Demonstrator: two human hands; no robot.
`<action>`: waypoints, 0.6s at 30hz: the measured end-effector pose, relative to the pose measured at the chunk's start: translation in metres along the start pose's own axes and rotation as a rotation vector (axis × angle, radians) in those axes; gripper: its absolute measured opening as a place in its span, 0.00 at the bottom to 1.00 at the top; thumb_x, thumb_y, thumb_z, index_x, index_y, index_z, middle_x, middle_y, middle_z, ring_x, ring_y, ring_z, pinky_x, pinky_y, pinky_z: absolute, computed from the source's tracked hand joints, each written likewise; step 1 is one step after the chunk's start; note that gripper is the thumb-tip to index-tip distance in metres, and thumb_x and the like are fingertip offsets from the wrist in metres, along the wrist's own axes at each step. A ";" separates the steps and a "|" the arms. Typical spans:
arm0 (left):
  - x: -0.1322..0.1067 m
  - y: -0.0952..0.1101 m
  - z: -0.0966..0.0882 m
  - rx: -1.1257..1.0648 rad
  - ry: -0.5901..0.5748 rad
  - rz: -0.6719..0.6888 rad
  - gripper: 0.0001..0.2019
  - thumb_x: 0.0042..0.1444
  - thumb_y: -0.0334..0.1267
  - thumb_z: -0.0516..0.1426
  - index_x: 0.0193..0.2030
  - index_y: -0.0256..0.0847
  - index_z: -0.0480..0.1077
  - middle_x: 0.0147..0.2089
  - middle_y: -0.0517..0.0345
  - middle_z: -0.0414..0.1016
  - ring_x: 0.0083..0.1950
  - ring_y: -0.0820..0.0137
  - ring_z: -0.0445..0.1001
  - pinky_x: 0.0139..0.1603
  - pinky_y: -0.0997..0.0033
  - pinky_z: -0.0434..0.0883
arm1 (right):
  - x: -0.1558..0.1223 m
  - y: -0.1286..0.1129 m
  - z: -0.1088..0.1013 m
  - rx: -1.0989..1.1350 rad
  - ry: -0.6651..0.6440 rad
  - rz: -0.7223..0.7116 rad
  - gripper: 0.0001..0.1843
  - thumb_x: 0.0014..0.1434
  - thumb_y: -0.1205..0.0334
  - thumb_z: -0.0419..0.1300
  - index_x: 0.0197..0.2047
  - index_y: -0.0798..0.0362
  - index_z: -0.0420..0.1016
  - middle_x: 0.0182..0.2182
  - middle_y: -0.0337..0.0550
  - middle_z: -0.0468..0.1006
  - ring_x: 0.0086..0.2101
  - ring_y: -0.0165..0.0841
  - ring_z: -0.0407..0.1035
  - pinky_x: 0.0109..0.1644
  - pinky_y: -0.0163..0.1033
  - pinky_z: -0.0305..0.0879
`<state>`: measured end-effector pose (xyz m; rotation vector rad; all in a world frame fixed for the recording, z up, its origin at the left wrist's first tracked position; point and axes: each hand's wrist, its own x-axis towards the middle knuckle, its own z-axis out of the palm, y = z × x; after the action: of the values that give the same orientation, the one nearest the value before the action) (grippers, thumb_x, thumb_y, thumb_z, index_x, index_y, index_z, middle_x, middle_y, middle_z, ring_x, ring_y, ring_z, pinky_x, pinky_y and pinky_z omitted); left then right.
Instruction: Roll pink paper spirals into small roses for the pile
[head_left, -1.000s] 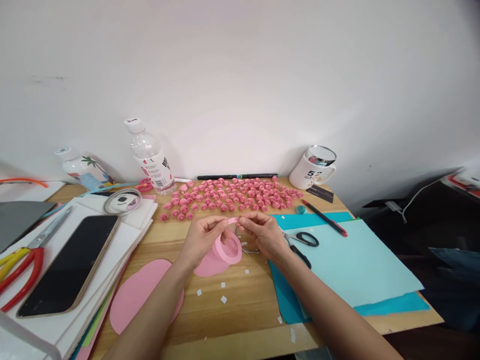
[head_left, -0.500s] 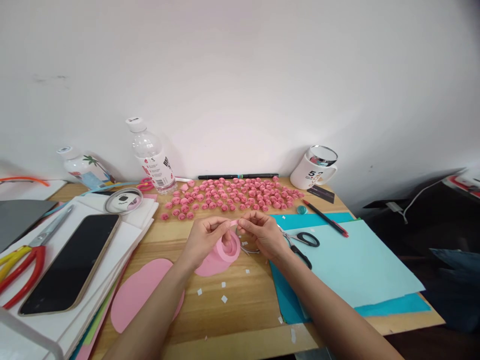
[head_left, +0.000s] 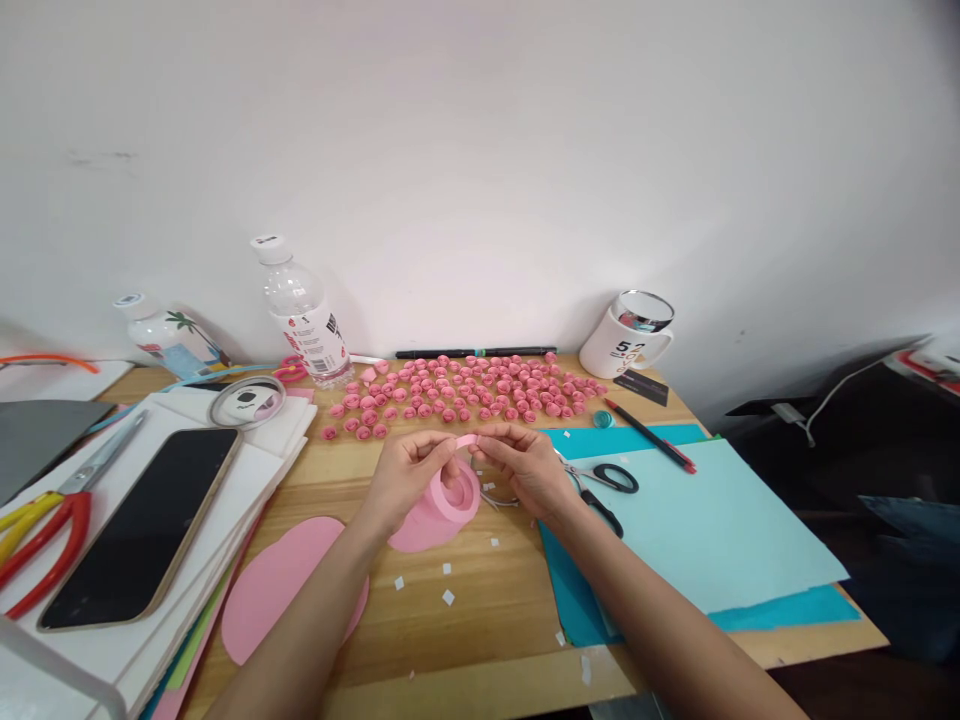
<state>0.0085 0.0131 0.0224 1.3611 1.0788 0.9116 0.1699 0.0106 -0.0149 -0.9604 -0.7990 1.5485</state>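
Note:
My left hand and my right hand meet over the middle of the wooden desk. Both pinch the end of a narrow pink paper strip held between their fingertips. The strip runs down into a loose pink spiral of paper that rests on the desk under my hands. Just beyond my fingers lie several small rolled pink paper roses spread in rows.
Black-handled scissors lie on light blue paper sheets at the right. A pink paper oval, phone, red scissors, tape roll and two bottles are left. A white mug stands at the back right.
My fingertips have shifted slightly along the pink strip, drawing closer together and then a little apart. Nothing else on the desk has moved.

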 end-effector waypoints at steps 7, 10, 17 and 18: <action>0.000 -0.002 0.001 -0.018 0.005 -0.036 0.10 0.52 0.41 0.56 0.29 0.36 0.73 0.19 0.62 0.68 0.22 0.76 0.66 0.27 0.76 0.64 | 0.000 0.000 -0.001 -0.014 0.001 0.003 0.09 0.41 0.63 0.69 0.28 0.54 0.76 0.22 0.38 0.78 0.24 0.25 0.70 0.32 0.31 0.65; 0.000 -0.001 0.002 -0.018 -0.007 -0.022 0.11 0.53 0.40 0.55 0.25 0.36 0.71 0.20 0.61 0.69 0.23 0.76 0.66 0.28 0.76 0.64 | -0.001 -0.001 0.000 -0.060 -0.022 -0.031 0.07 0.43 0.63 0.69 0.26 0.54 0.75 0.20 0.37 0.76 0.22 0.24 0.68 0.30 0.30 0.63; -0.001 0.001 0.000 -0.005 -0.021 -0.001 0.12 0.54 0.41 0.54 0.26 0.36 0.72 0.20 0.60 0.69 0.24 0.75 0.67 0.29 0.75 0.65 | 0.000 0.000 0.000 -0.058 0.013 -0.038 0.07 0.42 0.61 0.69 0.27 0.53 0.78 0.22 0.38 0.77 0.26 0.26 0.70 0.36 0.33 0.65; -0.001 0.000 0.000 -0.007 -0.015 0.001 0.12 0.54 0.41 0.54 0.27 0.36 0.72 0.20 0.61 0.69 0.24 0.75 0.67 0.29 0.75 0.65 | 0.000 0.001 -0.001 -0.048 0.009 -0.031 0.07 0.43 0.61 0.69 0.28 0.52 0.78 0.24 0.38 0.78 0.28 0.27 0.71 0.37 0.34 0.66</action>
<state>0.0086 0.0123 0.0229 1.3612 1.0626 0.9032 0.1704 0.0105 -0.0157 -0.9850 -0.8440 1.5027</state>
